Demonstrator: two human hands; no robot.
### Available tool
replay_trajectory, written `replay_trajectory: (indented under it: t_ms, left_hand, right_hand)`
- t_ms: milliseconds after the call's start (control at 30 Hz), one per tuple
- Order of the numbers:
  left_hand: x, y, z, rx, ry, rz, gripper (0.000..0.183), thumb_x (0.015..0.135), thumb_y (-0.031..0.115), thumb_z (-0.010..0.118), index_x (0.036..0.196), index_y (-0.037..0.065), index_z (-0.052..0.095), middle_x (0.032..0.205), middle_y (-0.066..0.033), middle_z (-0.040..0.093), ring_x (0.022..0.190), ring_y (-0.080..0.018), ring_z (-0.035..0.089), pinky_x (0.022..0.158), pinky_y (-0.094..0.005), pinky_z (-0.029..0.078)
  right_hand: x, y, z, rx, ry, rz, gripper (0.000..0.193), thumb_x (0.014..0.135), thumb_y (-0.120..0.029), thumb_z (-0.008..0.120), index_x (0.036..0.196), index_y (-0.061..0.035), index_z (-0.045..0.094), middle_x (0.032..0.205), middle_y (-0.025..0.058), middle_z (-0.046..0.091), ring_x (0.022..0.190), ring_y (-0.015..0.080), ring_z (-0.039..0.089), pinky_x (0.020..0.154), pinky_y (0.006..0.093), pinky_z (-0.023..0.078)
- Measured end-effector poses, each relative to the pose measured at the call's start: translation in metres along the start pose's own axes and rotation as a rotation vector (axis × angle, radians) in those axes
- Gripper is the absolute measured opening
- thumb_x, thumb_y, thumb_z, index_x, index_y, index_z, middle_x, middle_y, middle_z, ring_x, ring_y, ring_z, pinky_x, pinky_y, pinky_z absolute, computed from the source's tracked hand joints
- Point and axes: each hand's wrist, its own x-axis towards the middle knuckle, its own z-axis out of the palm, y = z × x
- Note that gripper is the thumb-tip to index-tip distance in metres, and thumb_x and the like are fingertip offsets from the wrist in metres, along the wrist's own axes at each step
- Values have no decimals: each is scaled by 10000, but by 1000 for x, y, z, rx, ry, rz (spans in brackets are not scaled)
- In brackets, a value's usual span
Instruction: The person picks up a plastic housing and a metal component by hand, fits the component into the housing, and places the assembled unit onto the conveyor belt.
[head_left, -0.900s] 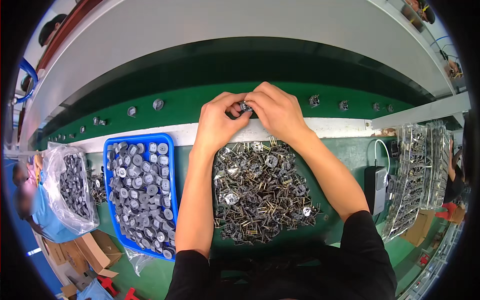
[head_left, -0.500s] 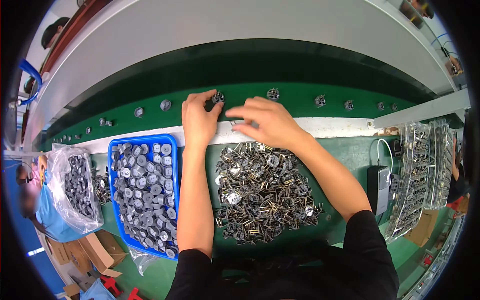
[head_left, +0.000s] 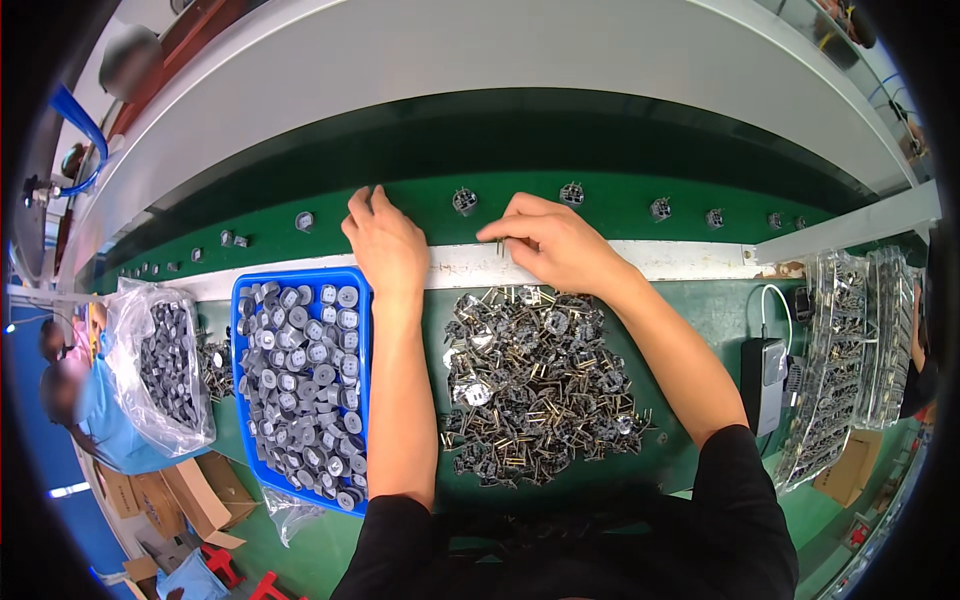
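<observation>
My left hand (head_left: 388, 240) reaches onto the green belt (head_left: 430, 215), its fingers bent downward; whatever lies under the fingertips is hidden. My right hand (head_left: 548, 238) hovers by the white rail, thumb and forefinger closed on a small part with metal pins (head_left: 502, 244), mostly covered by the fingers. Between the hands, on the belt, stands a round grey housing with a dark pinned insert (head_left: 465, 201). Another filled housing (head_left: 571, 193) sits just beyond my right hand. Left of my left hand rests a grey housing (head_left: 304, 221).
A heap of dark pinned inserts (head_left: 545, 390) lies between my forearms. Grey housings fill a blue tray (head_left: 363, 400) and a clear bag (head_left: 125, 355) on the left. Right are a black-and-grey device with a white cable (head_left: 772, 362) and clear packs of parts (head_left: 825, 370). Other people sit left.
My left hand has let go of the filled housing and moved left along the belt. The belt pieces have shifted right. My right hand has drawn its fingers together around the pinned part.
</observation>
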Motion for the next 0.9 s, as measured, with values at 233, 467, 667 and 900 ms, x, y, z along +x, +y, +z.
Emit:
replay_trajectory:
  t_ms: [233, 467, 667, 900]
  left_hand:
    - [6, 34, -29, -579, -120, -30, 318, 763, 2, 711, 1078, 41, 698, 1037, -122, 586, 740, -205, 592, 716, -326, 517]
    - [-5, 70, -44, -739, -184, 184, 398, 727, -36, 705, 1113, 59, 696, 985, -79, 623, 725, -133, 585, 694, -272, 508]
    - [-12, 91, -55, -869, -348, 208, 433, 710, -55, 683, 1132, 8, 609, 967, -99, 663, 741, -174, 581, 721, -300, 516]
    - [-12, 89, -55, -937, -417, 149, 375, 734, -79, 712, 1085, -13, 595, 977, -82, 683, 777, -113, 594, 746, -257, 514]
  right_hand:
    - [5, 2, -12, 362, 109, 185, 122, 821, -2, 720, 942, -17, 719, 911, 40, 617, 739, 88, 594, 662, 235, 488]
    - [7, -9, -23, 257, 367, 70, 114, 813, 20, 733, 925, -1, 718, 879, 52, 631, 731, 94, 606, 634, 221, 490]
    - [6, -14, -31, -129, 335, -113, 81, 825, -25, 706, 905, -25, 706, 863, 47, 632, 698, 169, 608, 593, 287, 478]
    - [5, -15, -34, -126, 335, -57, 58, 836, -41, 692, 891, -26, 697, 858, 42, 625, 720, 187, 610, 600, 308, 476]
